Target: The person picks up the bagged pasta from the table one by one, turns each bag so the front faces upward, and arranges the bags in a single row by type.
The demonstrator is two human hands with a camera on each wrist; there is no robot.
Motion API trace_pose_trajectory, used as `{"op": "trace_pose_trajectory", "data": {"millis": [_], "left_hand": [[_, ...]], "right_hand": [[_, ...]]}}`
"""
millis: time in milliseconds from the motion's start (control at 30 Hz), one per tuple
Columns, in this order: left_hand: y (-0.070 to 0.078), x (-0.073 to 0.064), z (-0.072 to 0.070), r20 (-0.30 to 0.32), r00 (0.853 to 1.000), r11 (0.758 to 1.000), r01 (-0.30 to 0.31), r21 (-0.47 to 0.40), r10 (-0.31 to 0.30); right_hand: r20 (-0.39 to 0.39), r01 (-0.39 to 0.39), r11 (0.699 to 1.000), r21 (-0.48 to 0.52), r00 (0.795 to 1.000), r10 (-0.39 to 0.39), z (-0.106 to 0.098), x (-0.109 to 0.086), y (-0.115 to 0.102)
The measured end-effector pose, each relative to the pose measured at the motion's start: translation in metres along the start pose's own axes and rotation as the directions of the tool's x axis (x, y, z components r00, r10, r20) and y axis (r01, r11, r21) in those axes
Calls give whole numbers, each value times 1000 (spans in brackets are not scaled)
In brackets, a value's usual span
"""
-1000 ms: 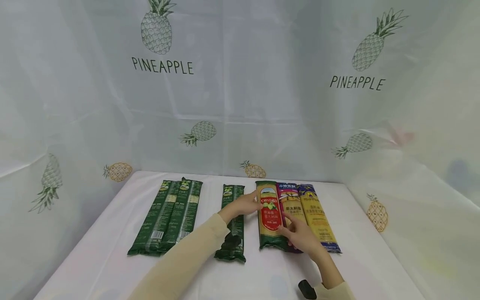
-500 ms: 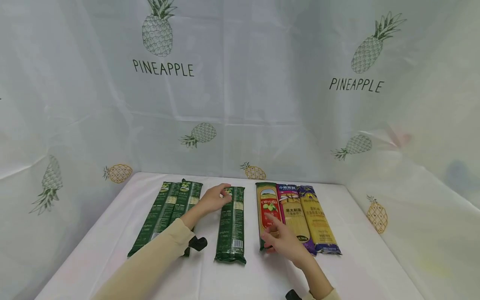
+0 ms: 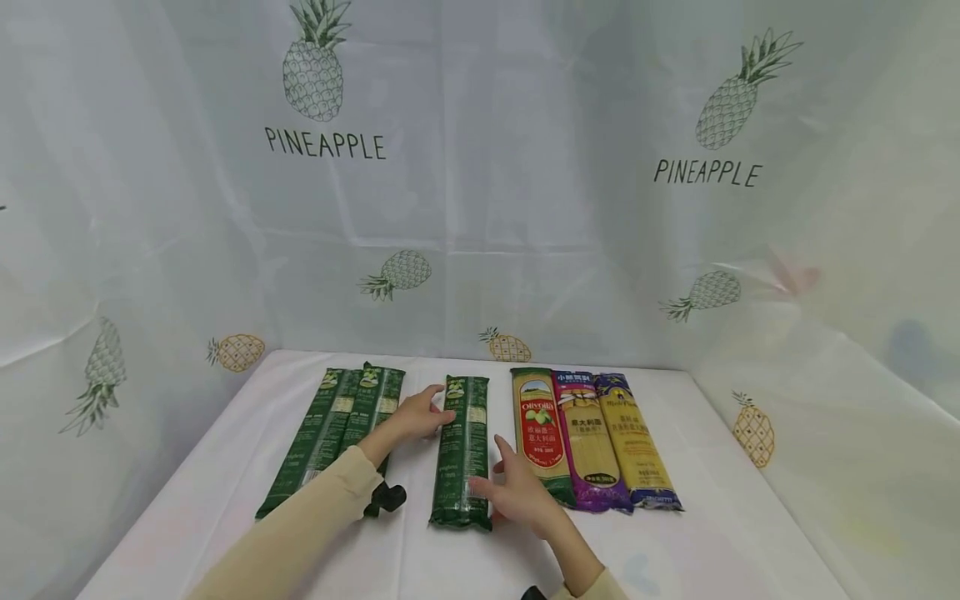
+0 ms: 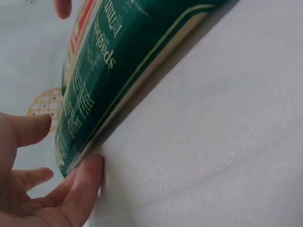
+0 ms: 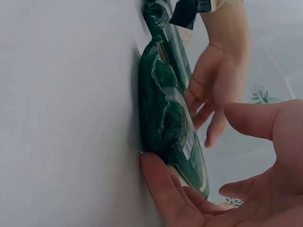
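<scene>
A dark green spaghetti pack (image 3: pixel 461 454) lies back side up on the white table, between my hands. My left hand (image 3: pixel 418 417) is at its far left side; in the left wrist view, the fingertips (image 4: pixel 90 165) touch the pack's lower edge while the thumb stays off it. At the near right side is my right hand (image 3: pixel 521 492). Seen from the right wrist, one fingertip (image 5: pixel 154 163) meets the bottom edge of the pack (image 5: pixel 165 118), and the raised thumb (image 5: pixel 251 120) is apart from it. Neither hand closes round the pack.
Two more green packs (image 3: pixel 315 442) overlap at the left. Three pasta packs lie side by side at the right: a red-labelled one (image 3: pixel 538 425), a purple one (image 3: pixel 592 442) and a yellow-and-blue one (image 3: pixel 637 442). A pineapple-print curtain (image 3: pixel 525 208) hangs behind the table.
Both hands have left the red-labelled pack at the right. The left hand moved left, to the far side of the middle green pack; the right hand came left to its near end.
</scene>
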State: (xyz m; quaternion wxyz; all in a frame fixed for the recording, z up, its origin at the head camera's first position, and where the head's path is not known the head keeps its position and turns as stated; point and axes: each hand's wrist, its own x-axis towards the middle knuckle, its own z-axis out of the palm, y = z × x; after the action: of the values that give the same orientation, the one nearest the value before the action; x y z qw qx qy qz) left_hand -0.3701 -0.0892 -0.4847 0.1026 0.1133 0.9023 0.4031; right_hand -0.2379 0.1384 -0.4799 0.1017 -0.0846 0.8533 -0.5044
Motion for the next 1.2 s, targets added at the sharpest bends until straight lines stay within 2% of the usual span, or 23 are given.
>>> {"op": "trace_pose_trajectory", "data": {"millis": [200, 400, 567, 733, 833, 1067, 1200], "left_hand": [[-2, 5, 1, -6, 998, 996, 64, -54, -65], [4, 7, 3, -9, 999, 998, 49, -28, -50], [8, 12, 9, -41, 998, 999, 49, 14, -48], [6, 18, 15, -50, 997, 998, 53, 25, -52], [6, 20, 17, -46, 998, 997, 47, 60, -44], [17, 10, 15, -22, 1000, 989, 19, 148, -16], [20, 8, 20, -40, 999, 994, 17, 111, -13]], "right_hand": [[-36, -18, 995, -95, 999, 14, 9, 8, -1], [-39, -2, 981, -196, 999, -6, 13, 16, -2], [-36, 2, 960, -278, 999, -12, 20, 20, -4], [-34, 9, 957, -291, 999, -20, 21, 23, -5], [-29, 15, 958, -287, 999, -25, 19, 23, -4], [-33, 66, 969, -240, 997, -76, 16, 20, 3], [-41, 93, 971, -221, 994, -105, 15, 19, 7]]}}
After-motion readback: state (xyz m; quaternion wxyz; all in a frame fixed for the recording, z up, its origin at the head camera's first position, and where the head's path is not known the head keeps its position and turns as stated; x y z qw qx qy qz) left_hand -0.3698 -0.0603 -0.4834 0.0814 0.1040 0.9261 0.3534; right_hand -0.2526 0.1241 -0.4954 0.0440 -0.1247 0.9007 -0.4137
